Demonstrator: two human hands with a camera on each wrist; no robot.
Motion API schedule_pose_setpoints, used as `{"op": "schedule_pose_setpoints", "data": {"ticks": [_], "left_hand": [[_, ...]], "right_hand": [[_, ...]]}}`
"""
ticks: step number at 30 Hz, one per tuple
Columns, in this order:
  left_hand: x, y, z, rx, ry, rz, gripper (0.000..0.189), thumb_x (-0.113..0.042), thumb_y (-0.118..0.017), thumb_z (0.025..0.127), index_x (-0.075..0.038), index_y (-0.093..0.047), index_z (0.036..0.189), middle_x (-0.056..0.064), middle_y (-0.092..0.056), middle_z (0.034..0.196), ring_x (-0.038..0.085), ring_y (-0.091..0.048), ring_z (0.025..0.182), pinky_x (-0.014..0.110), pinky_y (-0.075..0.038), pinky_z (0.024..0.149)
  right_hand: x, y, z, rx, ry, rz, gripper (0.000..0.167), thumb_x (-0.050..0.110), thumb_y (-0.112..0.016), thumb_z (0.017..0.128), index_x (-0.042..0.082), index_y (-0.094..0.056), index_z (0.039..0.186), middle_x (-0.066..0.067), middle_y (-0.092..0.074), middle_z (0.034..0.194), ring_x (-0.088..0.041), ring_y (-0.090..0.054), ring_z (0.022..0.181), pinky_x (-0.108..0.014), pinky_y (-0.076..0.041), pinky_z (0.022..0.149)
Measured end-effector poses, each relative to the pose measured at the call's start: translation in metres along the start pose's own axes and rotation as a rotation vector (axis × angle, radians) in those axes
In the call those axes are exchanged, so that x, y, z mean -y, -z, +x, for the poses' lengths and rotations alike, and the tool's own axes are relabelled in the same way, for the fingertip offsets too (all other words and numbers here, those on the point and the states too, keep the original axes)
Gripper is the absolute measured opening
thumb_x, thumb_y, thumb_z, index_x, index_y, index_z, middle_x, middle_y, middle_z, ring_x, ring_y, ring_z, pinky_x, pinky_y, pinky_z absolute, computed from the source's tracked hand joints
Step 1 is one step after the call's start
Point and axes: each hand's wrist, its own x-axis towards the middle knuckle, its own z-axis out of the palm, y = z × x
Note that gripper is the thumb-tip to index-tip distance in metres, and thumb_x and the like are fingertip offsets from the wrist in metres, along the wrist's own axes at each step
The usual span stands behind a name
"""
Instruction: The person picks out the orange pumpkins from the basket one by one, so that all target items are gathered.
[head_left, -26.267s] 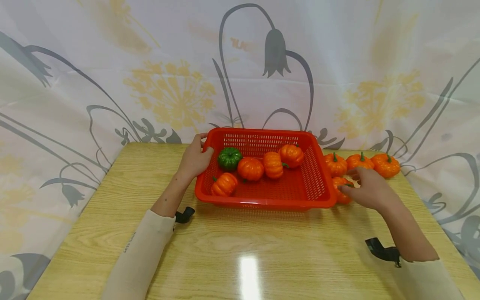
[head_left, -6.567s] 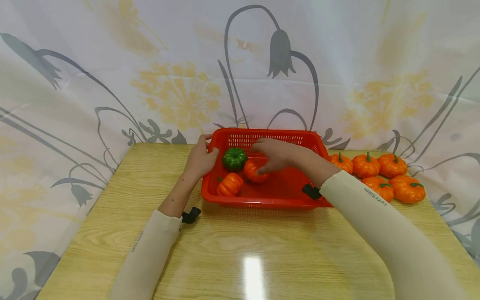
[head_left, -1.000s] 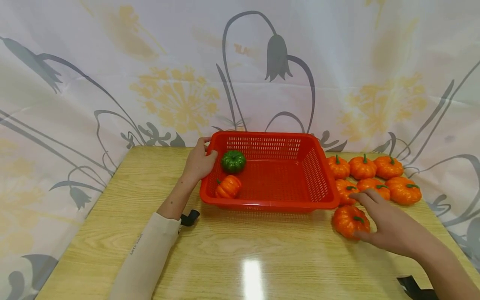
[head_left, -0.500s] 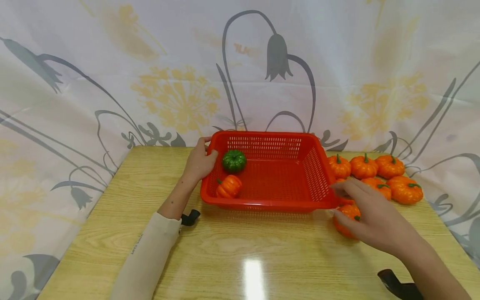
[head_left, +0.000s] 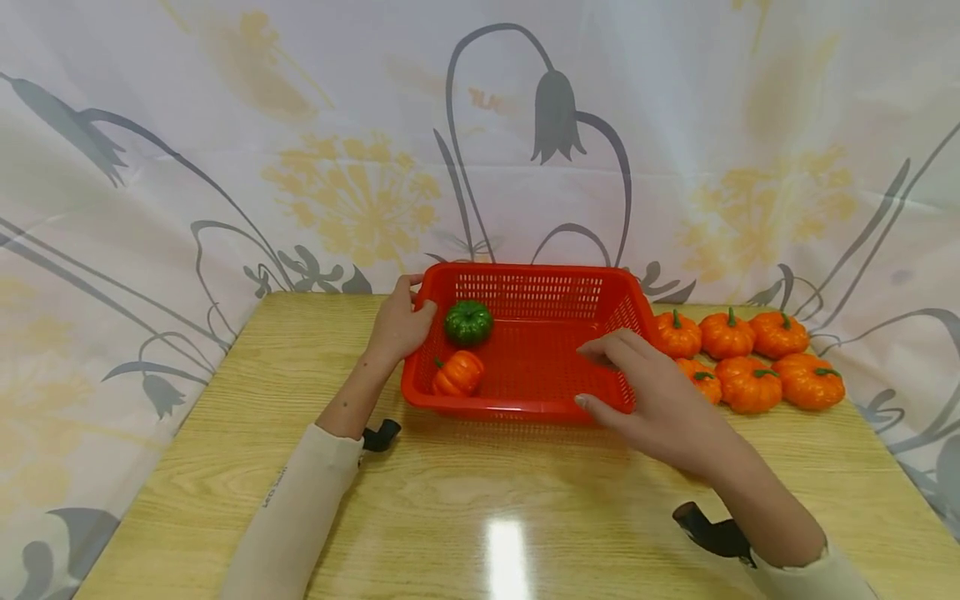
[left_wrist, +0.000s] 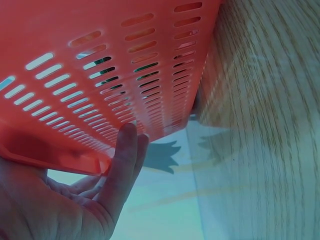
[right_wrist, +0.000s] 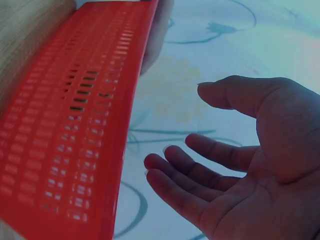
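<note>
My left hand (head_left: 399, 323) grips the left rim of a red plastic basket (head_left: 525, 408); in the left wrist view its fingers (left_wrist: 122, 160) lie against the slotted outer wall. Inside the basket's left part sit a green pumpkin (head_left: 468, 323) and an orange pumpkin (head_left: 459, 373). Over the basket's front right corner hovers my right hand (head_left: 660, 400), fingers spread and nothing in it. The right wrist view shows that palm (right_wrist: 270, 200) with loosely bent fingers, apart from the basket (right_wrist: 75, 125).
Two rows of orange pumpkins (head_left: 750, 385) stand on the wooden table (head_left: 420, 508) right of the basket. The right hand and forearm hide the spot where another one stood in front. A flower-printed cloth (head_left: 360, 200) hangs behind the table.
My right hand has moved left from the front orange pumpkin to above the basket. Over the longer span, several orange pumpkins went from the basket to the table's right side. The left hand stays put.
</note>
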Motion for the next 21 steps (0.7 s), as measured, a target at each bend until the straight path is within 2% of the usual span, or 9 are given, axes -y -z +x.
{"op": "schedule_pose_setpoints", "data": {"ticks": [10,21], "left_hand": [[0.001,-0.002,0.002,-0.003,0.0,0.011,0.056,-0.02,-0.051,0.106,-0.006,-0.04,0.159,0.019,-0.063,0.122,0.035,-0.072,0.096,0.045,-0.065,0.076],[0.0,-0.001,0.002,0.0,-0.005,0.003,0.056,-0.02,-0.051,0.105,-0.006,-0.04,0.159,0.019,-0.063,0.121,0.035,-0.072,0.096,0.045,-0.065,0.075]], "right_hand": [[0.009,-0.028,0.033,0.079,0.013,0.049,0.047,0.026,-0.082,0.094,0.008,-0.064,0.133,-0.002,-0.062,0.127,-0.024,-0.064,0.118,-0.046,-0.056,0.103],[0.031,-0.051,0.07,0.194,-0.074,0.064,0.066,0.038,-0.077,0.095,0.012,-0.055,0.152,-0.007,-0.06,0.145,-0.026,-0.062,0.125,-0.048,-0.056,0.103]]}}
